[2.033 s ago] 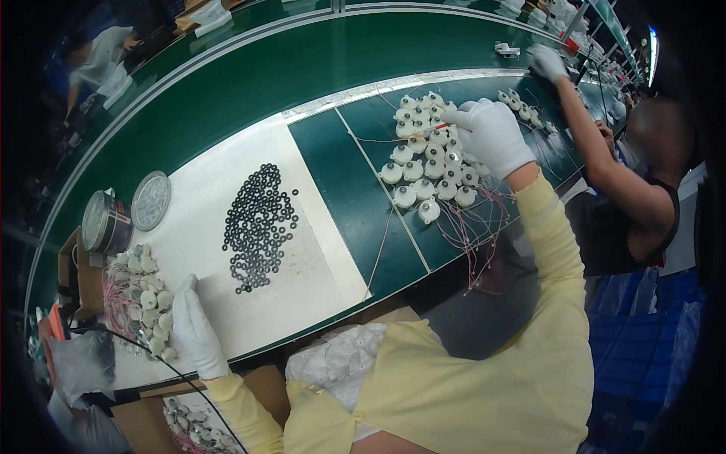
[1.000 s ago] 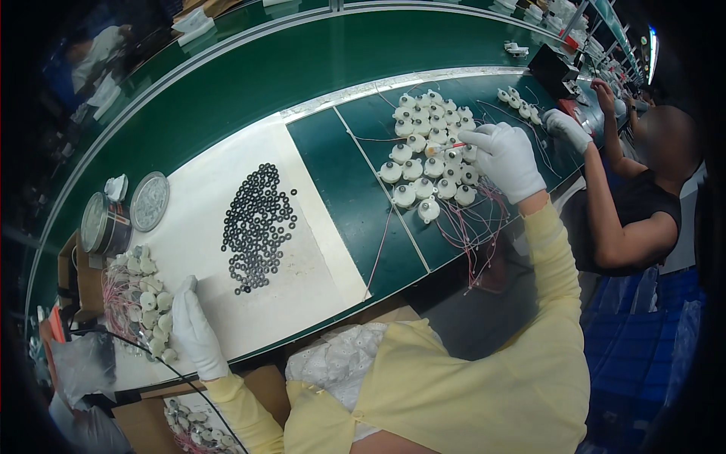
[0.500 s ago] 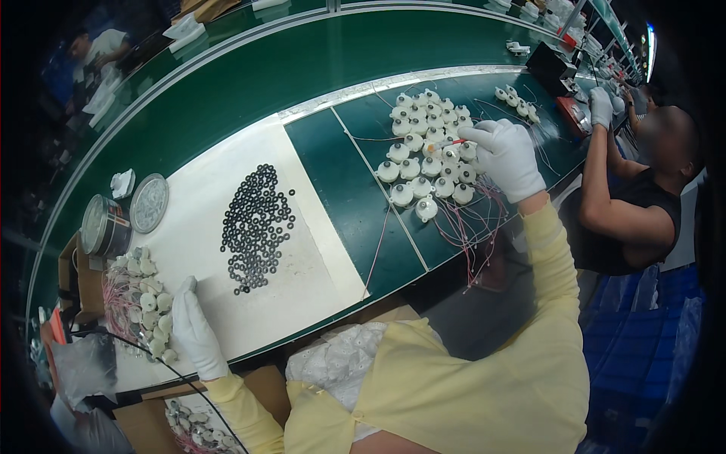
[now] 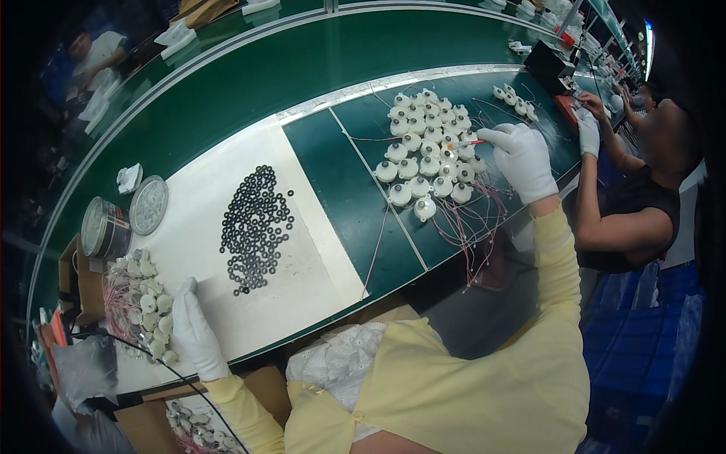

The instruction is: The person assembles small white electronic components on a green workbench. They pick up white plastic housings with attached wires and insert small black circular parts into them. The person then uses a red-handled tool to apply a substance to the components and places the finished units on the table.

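Note:
My right hand (image 4: 522,160), in a white glove, pinches a thin brush (image 4: 469,143) with a red-and-white handle and an orange tip. The tip is over a cluster of small round white motor-like parts (image 4: 408,168), at the right side of the cluster. Dark tops show at the centres of many of them, and pinkish wires trail off toward the front edge. My left hand (image 4: 195,329), also gloved, rests at the near edge of the white sheet with its fingers stretched out, holding nothing. Beside it lies a heap of similar white parts (image 4: 149,303).
Many small black rings (image 4: 257,227) are spread on the white sheet (image 4: 318,250). At the left stand a clear tub (image 4: 106,227), its round lid (image 4: 149,204) and a cardboard box (image 4: 87,280). A co-worker (image 4: 631,197) sits to the right. A black cable crosses near my left arm.
My right hand has moved a little to the right and slightly nearer with the brush. My left hand stays put. The co-worker's hands have shifted lower.

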